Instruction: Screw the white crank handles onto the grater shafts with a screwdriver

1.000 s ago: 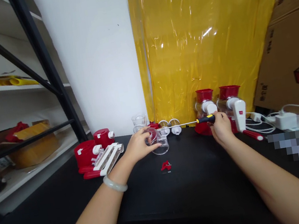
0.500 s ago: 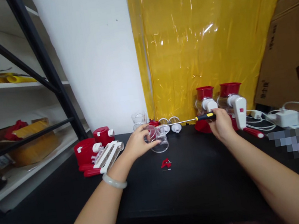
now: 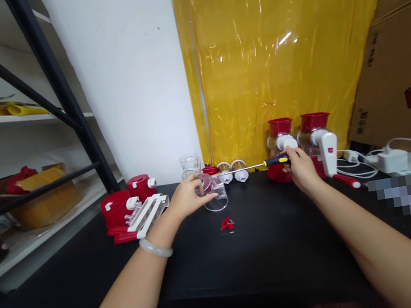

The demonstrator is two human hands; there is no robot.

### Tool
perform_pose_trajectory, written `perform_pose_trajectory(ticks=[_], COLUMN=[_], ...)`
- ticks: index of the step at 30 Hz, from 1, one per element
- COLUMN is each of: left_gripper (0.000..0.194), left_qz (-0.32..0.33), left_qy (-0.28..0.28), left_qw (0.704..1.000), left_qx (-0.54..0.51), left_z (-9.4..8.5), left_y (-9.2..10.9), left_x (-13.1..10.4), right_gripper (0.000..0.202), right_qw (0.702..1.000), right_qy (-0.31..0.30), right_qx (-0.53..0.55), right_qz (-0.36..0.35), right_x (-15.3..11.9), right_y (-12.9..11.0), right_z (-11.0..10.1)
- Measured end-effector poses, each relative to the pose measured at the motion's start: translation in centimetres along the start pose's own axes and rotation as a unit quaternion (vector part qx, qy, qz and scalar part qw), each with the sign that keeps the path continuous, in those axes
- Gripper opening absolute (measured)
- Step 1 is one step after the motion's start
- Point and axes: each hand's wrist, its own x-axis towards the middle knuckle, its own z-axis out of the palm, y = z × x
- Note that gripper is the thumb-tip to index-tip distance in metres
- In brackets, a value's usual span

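My left hand [image 3: 188, 195] is closed around a clear plastic housing [image 3: 216, 201], which rests on the black table. In my right hand [image 3: 301, 167] is a screwdriver [image 3: 275, 161] with a yellow and black handle. Its long shaft lies level and points left, the tip meeting the upper part of the clear housing; the exact contact is too small to make out. Small red parts [image 3: 226, 223] with a bit of metal lie on the table in front of the housing. Behind it are two drum graters [image 3: 240, 170] with white ends and another clear housing [image 3: 190, 162].
Red bases [image 3: 117, 209] and white crank arms with red handles [image 3: 149, 216] sit on the left. Two assembled red-and-white graters [image 3: 318, 141] stand at the back right, near white cables and a charger [image 3: 394, 161]. A black shelf frame [image 3: 57, 83] rises on the left.
The clear housing and both hands have shifted very slightly left in view, along with the whole scene. My right fingers have changed their hold on the screwdriver handle a little.
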Motion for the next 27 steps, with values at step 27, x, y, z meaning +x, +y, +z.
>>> perform_pose_trajectory(ticks=[27], left_gripper=[0.039], left_qz=[0.018], left_qy=[0.007], left_qw=[1.0], left_qx=[-0.006], left_z=[0.2], left_y=[0.0], left_x=[0.0], right_gripper=[0.022], right_qw=[0.991], right_qy=[0.014], right_qx=[0.131], right_qz=[0.028], right_x=[-0.7], right_y=[-0.5], right_z=[1.2])
